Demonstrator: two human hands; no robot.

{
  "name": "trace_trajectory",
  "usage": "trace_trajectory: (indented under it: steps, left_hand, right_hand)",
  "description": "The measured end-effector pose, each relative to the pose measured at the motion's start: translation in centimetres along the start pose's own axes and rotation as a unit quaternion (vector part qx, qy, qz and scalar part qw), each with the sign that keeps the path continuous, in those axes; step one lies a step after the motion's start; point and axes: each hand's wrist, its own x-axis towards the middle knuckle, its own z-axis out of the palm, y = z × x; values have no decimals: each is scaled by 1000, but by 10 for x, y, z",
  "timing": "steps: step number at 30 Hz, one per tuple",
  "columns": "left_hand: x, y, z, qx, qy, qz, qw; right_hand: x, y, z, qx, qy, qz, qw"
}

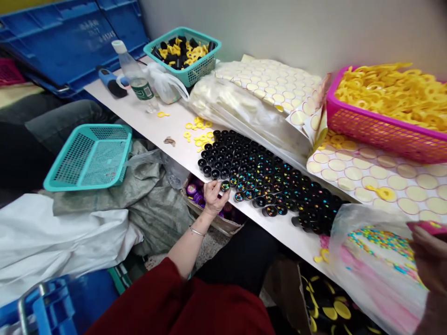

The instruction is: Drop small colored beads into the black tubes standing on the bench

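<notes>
My left hand (213,197) reaches to the table's near edge and pinches one small black cup (225,186) filled with coloured beads. It sits at the front of a large cluster of black cups (265,181); several hold beads, those at the left look unfilled. My right hand (431,260) is at the right edge, curled around a pink scoop-like item (428,227) above a clear bag of coloured beads (380,246).
A pink basket of yellow rings (384,125) stands at the right on sheets of round stickers (377,181). A teal basket (188,70) with black and yellow parts and a water bottle (134,74) stand at the far end. Another teal basket (87,158) lies on sacks left.
</notes>
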Motion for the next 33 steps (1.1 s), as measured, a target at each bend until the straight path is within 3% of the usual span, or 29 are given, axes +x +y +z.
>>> trace_trajectory:
  steps: [2, 5, 8, 12, 15, 19, 22, 25, 27, 28, 31, 33]
  left_hand:
    - [0, 0, 0, 4, 5, 4, 1000]
    - [3, 4, -4, 6, 3, 15, 1000]
    - [10, 12, -11, 7, -14, 20, 1000]
    - [15, 19, -18, -5, -23, 34, 999]
    - [15, 22, -27, -3, -28, 40, 999]
    - [23, 38, -43, 21, 6, 61, 998]
    - [45, 57, -46, 28, 14, 60, 998]
    - [77, 73, -34, 37, -48, 38, 997]
    - [97, 78, -22, 49, -114, 26, 992]
    - [106, 81, -16, 53, -148, 26, 987]
    - [123, 93, 2, 21, -229, 47, 972]
    - [126, 109, 14, -55, -251, 54, 965]
  right_hand:
    - [-13, -32, 31, 87, -39, 68, 993]
    - [-38, -64, 93, 107, -220, 82, 966]
    - [-56, -70, 156, 32, -360, 14, 932]
    - [-65, -63, 213, -145, -416, -144, 886]
    - [-67, -66, 231, -280, -401, -253, 835]
    - [-75, -84, 235, -410, -401, -297, 763]
    - [-83, -98, 236, -460, -414, -328, 714]
    - [-88, -107, 237, -481, -407, -371, 681]
    - [-89, -109, 235, -478, -394, -382, 686]
    - [-89, -109, 232, -467, -385, -375, 702]
    - [-84, -100, 207, -360, -344, -321, 806]
    - [-80, -84, 174, -220, -303, -268, 888]
